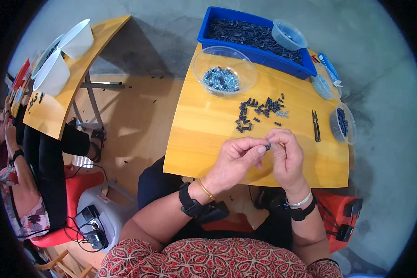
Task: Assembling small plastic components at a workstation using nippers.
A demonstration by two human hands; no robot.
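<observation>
Above the near part of the yellow table, my left hand (234, 162) pinches a small dark piece (268, 146) between thumb and fingers. My right hand (287, 155) meets it there with its fingertips closed at the same piece; whatever else they grip is too small to make out. Just beyond my hands lies a loose group of short black plastic pieces (243, 111), with a few thin silvery bits (281, 114) beside them. A clear round bowl (245, 69) behind the group holds a heap of small shiny metal parts (221, 79).
A blue bin (259, 55) full of black pieces stands at the table's far edge, a clear tub (287, 39) on its corner. Black thread snips (316, 126) lie at right, near clear tubs (350, 127). At left, another person (28, 185) sits by a second table (55, 116).
</observation>
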